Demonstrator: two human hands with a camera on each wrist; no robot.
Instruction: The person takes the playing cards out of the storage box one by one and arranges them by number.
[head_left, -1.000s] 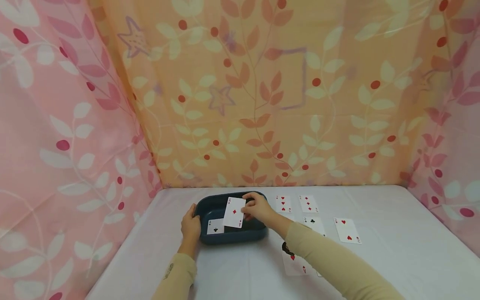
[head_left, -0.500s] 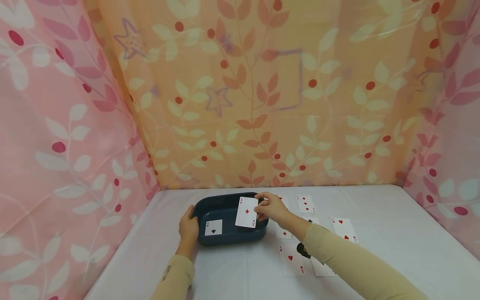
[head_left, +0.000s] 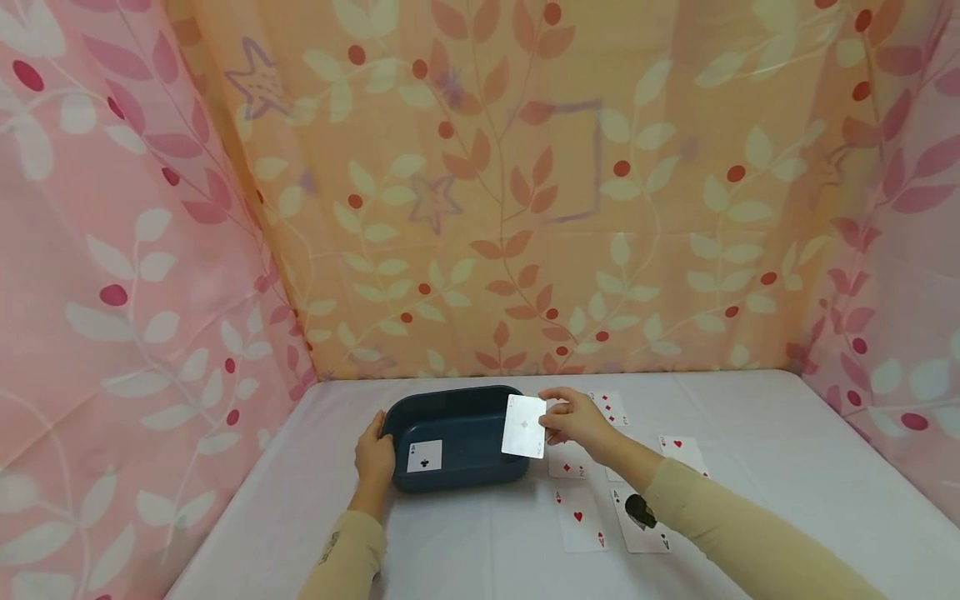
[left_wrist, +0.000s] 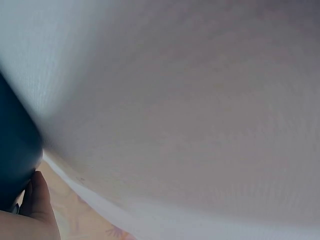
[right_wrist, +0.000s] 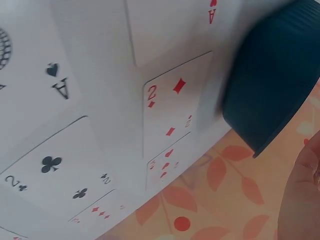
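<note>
My left hand [head_left: 373,457] grips the left end of a dark blue basin [head_left: 468,481], thumb at the rim. In the left wrist view, the fingers [left_wrist: 41,200] touch the basin's outer wall [left_wrist: 17,150]. An ace of clubs [head_left: 424,456] lies face up inside, toward the left. Above the basin's right end, my right hand [head_left: 581,423] pinches an ace of diamonds [head_left: 524,427] by its right edge; glare washes out its face. Only part of the right hand [right_wrist: 302,195] shows in the right wrist view, and the held card is out of sight there.
Face-up cards lie right of the basin on the white table [head_left: 300,500]: two of diamonds [head_left: 566,462], ace of hearts [head_left: 579,525], ace of spades [head_left: 637,543], two of hearts [head_left: 681,450], three of diamonds [head_left: 613,410], two of clubs [right_wrist: 60,175]. Patterned curtains [head_left: 480,208] enclose the table.
My right hand has carried the ace of diamonds rightward, from the basin's middle to its right end. The left hand keeps its grip, and the basin stays nearly in place.
</note>
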